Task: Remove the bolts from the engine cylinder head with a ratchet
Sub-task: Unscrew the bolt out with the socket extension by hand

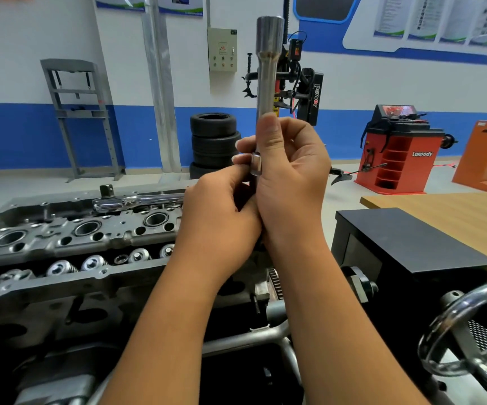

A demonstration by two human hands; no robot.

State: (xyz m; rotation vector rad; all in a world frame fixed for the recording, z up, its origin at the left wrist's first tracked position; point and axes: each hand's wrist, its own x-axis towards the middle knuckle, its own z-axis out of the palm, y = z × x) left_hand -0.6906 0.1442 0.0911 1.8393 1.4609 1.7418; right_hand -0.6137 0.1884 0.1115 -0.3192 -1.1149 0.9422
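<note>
My right hand [290, 176] grips a long steel extension bar [267, 80] and holds it upright in front of me, its wide socket end on top. My left hand [218, 217] is curled against the bar's lower end, its fingers pinching a small metal piece [256, 164] on the bar; the lower end is hidden behind both hands. The chrome ratchet [137, 200] lies flat on the far side of the grey engine cylinder head [69, 238], which fills the left of the view with its valve springs and bores showing.
A black box [411, 244] stands to the right on a wooden table [452, 211]. A chrome handwheel [470, 325] sits at the lower right. Stacked tyres [214, 141], a tyre changer [297, 83] and a red wheel balancer [397, 153] stand on the floor behind.
</note>
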